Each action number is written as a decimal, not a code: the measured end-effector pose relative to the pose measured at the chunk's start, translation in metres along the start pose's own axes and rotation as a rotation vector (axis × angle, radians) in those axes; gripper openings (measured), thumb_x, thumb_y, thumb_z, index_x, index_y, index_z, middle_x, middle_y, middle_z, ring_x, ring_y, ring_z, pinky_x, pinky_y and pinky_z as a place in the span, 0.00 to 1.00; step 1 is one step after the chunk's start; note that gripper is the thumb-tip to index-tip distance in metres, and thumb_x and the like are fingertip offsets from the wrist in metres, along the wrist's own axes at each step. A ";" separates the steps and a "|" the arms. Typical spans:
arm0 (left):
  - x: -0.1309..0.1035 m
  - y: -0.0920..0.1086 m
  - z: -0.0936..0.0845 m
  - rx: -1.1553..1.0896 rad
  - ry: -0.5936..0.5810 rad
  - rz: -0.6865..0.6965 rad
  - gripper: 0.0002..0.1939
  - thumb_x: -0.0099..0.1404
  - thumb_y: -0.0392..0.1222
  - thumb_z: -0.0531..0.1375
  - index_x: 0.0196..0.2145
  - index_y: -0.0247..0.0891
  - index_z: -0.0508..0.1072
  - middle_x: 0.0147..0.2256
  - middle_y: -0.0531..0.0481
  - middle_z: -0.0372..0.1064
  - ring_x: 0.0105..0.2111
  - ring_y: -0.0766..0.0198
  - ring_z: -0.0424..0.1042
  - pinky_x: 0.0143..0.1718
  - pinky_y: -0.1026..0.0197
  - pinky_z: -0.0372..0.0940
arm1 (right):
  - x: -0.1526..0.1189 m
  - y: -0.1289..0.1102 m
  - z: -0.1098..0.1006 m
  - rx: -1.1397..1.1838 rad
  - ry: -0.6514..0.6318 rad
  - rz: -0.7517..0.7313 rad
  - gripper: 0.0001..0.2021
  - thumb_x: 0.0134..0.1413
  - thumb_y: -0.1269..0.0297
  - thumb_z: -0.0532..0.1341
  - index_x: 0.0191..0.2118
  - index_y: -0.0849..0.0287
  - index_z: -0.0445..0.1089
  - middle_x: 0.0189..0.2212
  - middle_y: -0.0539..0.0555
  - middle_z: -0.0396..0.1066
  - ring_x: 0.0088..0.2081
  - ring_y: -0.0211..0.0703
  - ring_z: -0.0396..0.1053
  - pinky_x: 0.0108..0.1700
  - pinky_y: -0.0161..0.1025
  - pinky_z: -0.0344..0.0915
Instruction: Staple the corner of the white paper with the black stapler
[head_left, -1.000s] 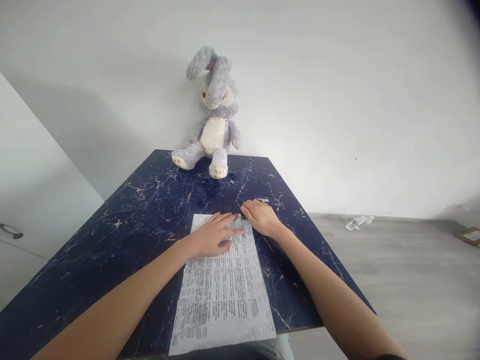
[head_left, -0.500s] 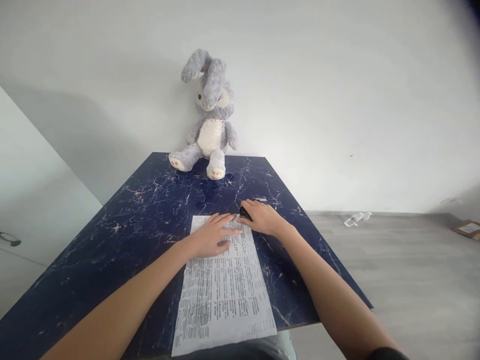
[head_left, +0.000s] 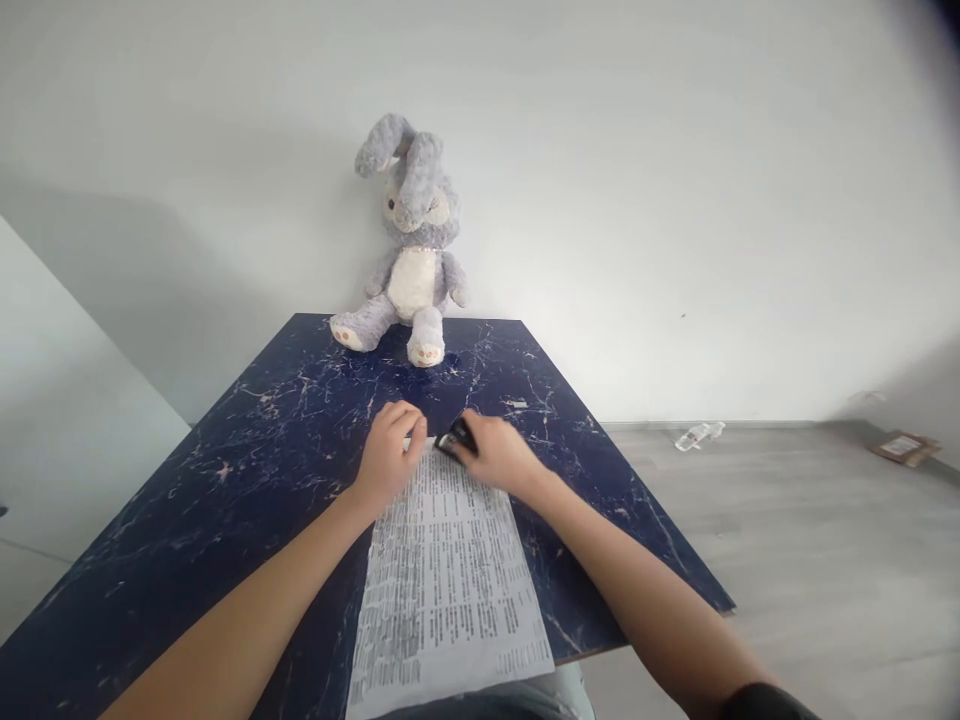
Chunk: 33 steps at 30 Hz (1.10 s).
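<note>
Printed paper (head_left: 457, 570) lies lengthwise toward me, its near end at the table's front edge; whether it is one sheet or several I cannot tell. At its top left corner my left hand (head_left: 391, 455) is closed, thumb and fingers pinching the edge. My right hand (head_left: 499, 452) grips a small black stapler (head_left: 456, 438), whose front end is at the paper's top edge, just right of my left fingers. The hand partly hides the stapler.
A grey plush rabbit (head_left: 412, 280) sits at the far end of the dark blue marbled table (head_left: 300, 410), against the wall. A small pale item (head_left: 516, 404) lies beyond my right hand. On the floor are clear plastic packaging (head_left: 699, 435) and a cardboard box (head_left: 904, 447).
My left hand has gone from lying flat on the paper to pinching its top left corner. My right hand has brought the stapler left, onto the top edge. The view has shifted slightly.
</note>
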<state>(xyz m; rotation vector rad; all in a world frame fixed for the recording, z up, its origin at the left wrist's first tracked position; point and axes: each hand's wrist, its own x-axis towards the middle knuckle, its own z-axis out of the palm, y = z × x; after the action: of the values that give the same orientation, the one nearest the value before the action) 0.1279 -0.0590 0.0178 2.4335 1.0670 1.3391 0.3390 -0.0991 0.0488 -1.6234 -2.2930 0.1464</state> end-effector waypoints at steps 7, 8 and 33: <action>0.001 -0.014 0.000 -0.016 0.060 -0.092 0.16 0.77 0.40 0.51 0.31 0.40 0.69 0.34 0.48 0.70 0.39 0.57 0.69 0.44 0.55 0.64 | -0.017 -0.003 0.009 0.038 -0.072 -0.091 0.06 0.61 0.65 0.62 0.41 0.55 0.64 0.37 0.55 0.76 0.37 0.49 0.73 0.35 0.40 0.58; 0.001 -0.015 0.001 -0.023 0.055 -0.100 0.16 0.77 0.41 0.51 0.30 0.40 0.69 0.34 0.48 0.69 0.38 0.57 0.69 0.44 0.55 0.64 | -0.024 0.007 0.004 0.047 -0.075 -0.080 0.05 0.61 0.65 0.62 0.40 0.56 0.64 0.36 0.55 0.76 0.36 0.48 0.73 0.35 0.40 0.59; 0.001 0.001 -0.009 0.072 0.282 -0.049 0.15 0.77 0.39 0.50 0.31 0.41 0.66 0.34 0.47 0.71 0.38 0.56 0.69 0.44 0.50 0.61 | 0.085 0.068 0.066 0.008 -0.268 -0.298 0.28 0.74 0.64 0.50 0.75 0.61 0.51 0.75 0.66 0.44 0.76 0.51 0.44 0.75 0.60 0.40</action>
<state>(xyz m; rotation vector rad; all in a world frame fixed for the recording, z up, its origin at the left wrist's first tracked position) 0.1215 -0.0609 0.0241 2.2975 1.2492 1.6919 0.3537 0.0103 -0.0144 -1.3033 -2.7005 0.3169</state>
